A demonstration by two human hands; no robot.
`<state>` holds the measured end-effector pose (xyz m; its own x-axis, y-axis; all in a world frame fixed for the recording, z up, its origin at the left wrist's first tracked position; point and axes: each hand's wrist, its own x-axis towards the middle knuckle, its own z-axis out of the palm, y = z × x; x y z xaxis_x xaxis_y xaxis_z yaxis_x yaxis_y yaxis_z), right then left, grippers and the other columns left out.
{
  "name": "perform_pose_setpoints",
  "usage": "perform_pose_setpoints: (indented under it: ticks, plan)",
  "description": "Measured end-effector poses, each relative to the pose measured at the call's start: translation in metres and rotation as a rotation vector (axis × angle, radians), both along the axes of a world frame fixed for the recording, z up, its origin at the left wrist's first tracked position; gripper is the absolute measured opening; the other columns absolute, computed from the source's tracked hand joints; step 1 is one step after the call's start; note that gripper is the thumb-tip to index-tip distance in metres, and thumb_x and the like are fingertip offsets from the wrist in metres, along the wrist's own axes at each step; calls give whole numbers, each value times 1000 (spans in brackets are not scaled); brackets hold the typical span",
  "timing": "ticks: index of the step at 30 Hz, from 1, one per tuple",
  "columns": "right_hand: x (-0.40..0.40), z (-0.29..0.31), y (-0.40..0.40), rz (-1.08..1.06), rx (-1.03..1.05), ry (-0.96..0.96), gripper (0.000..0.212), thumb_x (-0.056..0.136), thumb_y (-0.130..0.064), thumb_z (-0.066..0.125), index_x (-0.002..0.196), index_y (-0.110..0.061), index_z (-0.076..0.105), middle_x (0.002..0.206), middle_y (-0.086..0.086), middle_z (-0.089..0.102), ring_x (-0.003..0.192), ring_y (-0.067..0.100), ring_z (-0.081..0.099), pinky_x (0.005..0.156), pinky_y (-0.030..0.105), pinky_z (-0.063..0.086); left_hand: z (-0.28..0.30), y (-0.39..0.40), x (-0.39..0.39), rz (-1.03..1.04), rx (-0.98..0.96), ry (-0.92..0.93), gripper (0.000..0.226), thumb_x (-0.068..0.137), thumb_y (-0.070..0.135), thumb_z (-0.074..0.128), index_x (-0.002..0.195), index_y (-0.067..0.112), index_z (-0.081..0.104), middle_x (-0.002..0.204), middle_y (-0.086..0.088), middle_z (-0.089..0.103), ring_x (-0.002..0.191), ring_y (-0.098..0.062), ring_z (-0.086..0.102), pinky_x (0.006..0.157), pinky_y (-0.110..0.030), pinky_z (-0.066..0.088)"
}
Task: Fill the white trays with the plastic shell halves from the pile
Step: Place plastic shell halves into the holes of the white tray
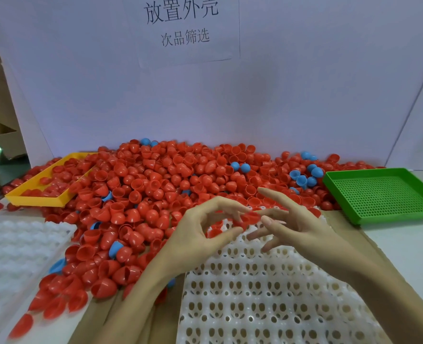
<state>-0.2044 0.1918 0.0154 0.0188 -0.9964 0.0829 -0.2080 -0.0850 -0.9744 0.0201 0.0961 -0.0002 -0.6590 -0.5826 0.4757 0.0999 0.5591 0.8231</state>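
Note:
A big pile of red shell halves (156, 184), with a few blue ones mixed in, covers the middle of the table. In front of it lies a white tray (267, 294) with rows of empty sockets. Both hands hover over the tray's far edge. My left hand (200, 232) and my right hand (292, 224) meet at a red shell half (249, 218), which both sets of fingertips pinch. The other fingers of my right hand are spread.
A second white tray (14, 252) lies at the left. At the back left a yellow tray (35, 199) holds red shells. A green perforated tray (384, 194) sits at the right. A white board with a printed sign (183, 23) stands behind the pile.

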Motion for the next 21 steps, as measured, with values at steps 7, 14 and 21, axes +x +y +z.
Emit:
perform_pose_setpoints:
  ticks: [7,14,21]
  plan:
    - [-4,2,0,6,-113,142,34,93,-23,79,125,-32,74,109,1,79,92,20,77,80,28,60,-3,8,-4,39,-46,-50,31,94,10,76,120,27,73,110,5,73,116,-23,68,108,-29,50]
    - [-2,-3,-3,-37,-209,238,36,89,-25,82,122,-36,73,108,-5,76,89,19,76,78,30,63,-9,6,-6,173,-196,-135,26,97,18,74,121,29,72,115,16,72,116,-13,68,100,-23,51]
    - [-2,-4,-4,-41,-206,206,38,89,-32,77,127,-33,71,114,-4,75,97,22,76,84,37,64,-6,5,-7,164,-111,-80,25,100,13,70,122,24,72,113,14,75,112,-11,71,96,-20,54]
